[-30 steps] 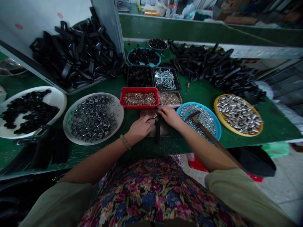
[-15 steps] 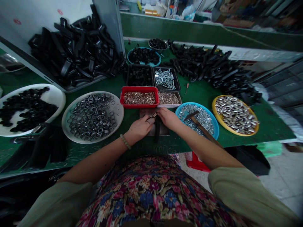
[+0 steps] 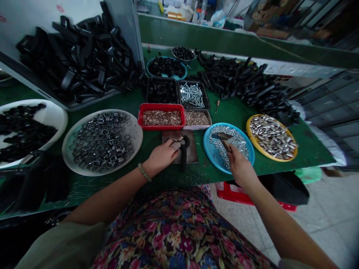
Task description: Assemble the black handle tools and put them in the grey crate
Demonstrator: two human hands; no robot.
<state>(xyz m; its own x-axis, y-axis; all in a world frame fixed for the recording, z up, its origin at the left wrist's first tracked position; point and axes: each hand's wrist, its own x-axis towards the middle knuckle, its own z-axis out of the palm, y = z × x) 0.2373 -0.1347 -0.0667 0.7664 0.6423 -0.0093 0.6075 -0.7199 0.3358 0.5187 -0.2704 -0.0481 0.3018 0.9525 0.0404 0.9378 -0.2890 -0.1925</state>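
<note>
My left hand [image 3: 164, 155] is closed at the metal plate [image 3: 193, 149], its fingertips pinching the upper left side of a black part [image 3: 184, 158]. That part has a curved, ring-like top and a straight handle pointing toward me. A small shiny metal piece [image 3: 181, 138] sits at its top by my fingertips; its exact kind is too small to tell. My right hand [image 3: 241, 166] is wrapped round the handle of a hammer [image 3: 221, 136]. The hammer's head is over the blue basin [image 3: 206, 145] of small silvery metal pieces.
Behind the plate stand a red tray [image 3: 162, 127] of copper-coloured pins and a black tray [image 3: 208, 102] of screws. A white basin [image 3: 138, 144] of metal rings is left; a yellow basin [image 3: 294, 152] of metal cylinders is right. Black parts [image 3: 244, 80] lie heaped behind.
My right hand has left the black part, moved right and taken hold of the hammer's handle. My left hand has stayed at the part.
</note>
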